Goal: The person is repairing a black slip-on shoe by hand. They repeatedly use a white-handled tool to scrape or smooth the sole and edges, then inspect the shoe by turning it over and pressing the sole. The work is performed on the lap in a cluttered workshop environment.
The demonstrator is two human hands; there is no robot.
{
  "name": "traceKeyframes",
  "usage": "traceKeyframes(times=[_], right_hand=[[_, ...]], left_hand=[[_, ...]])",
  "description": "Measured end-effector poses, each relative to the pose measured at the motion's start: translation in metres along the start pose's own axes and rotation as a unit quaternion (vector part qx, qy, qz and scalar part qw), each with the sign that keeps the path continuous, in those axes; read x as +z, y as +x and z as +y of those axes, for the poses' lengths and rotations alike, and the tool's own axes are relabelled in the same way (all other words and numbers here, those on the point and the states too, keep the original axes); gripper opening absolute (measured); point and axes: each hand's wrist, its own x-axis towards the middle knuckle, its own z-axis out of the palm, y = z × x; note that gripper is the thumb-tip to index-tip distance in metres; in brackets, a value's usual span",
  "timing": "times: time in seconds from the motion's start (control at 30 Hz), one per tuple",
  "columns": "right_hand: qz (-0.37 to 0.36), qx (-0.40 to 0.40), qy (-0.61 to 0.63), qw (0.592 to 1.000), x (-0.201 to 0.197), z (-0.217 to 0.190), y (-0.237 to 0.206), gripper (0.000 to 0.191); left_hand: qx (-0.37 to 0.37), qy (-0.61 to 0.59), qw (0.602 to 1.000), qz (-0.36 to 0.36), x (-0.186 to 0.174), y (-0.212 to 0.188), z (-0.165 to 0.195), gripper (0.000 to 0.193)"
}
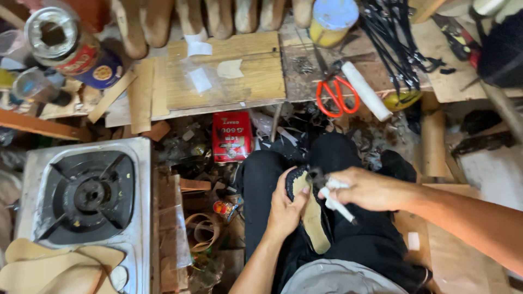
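In the head view, a shoe [311, 215] with a tan sole is held on the lap, over the black trousers [261, 185]. It is gripped near its toe by the left hand [286, 209], with the thumb pressed on the sole. Pliers [333, 197] with white handles are squeezed in the closed right hand [366, 189], and their tip is touching the toe's edge. A gas stove [90, 198] is seen on the left. Red scissors [336, 93] are lying on the wooden bench [256, 76] above.
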Motion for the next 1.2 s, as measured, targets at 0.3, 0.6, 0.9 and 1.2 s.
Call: traceKeyframes(times=[0.3, 0.6, 0.9, 1.2], right_hand=[[-0.036, 0.091, 0.010, 0.995, -0.033, 0.034, -0.076, 0.022], [-0.065, 0.072, -0.177, 0.979, -0.083, 0.065, -0.150, 0.016], [-0.077, 0.093, -0.235, 0.964, -0.097, 0.079, -0.175, 0.014], [-0.071, 0.072, -0.279, 0.955, -0.095, 0.071, -0.175, 0.016]], left_hand=[[0.056, 0.161, 0.985, -0.027, 0.089, -0.022, 0.019, 0.055], [0.151, 0.304, 0.939, -0.061, 0.171, -0.033, 0.009, 0.060], [0.176, 0.346, 0.919, -0.069, 0.197, -0.044, -0.003, 0.060], [0.201, 0.352, 0.912, -0.066, 0.194, -0.056, -0.003, 0.060]])
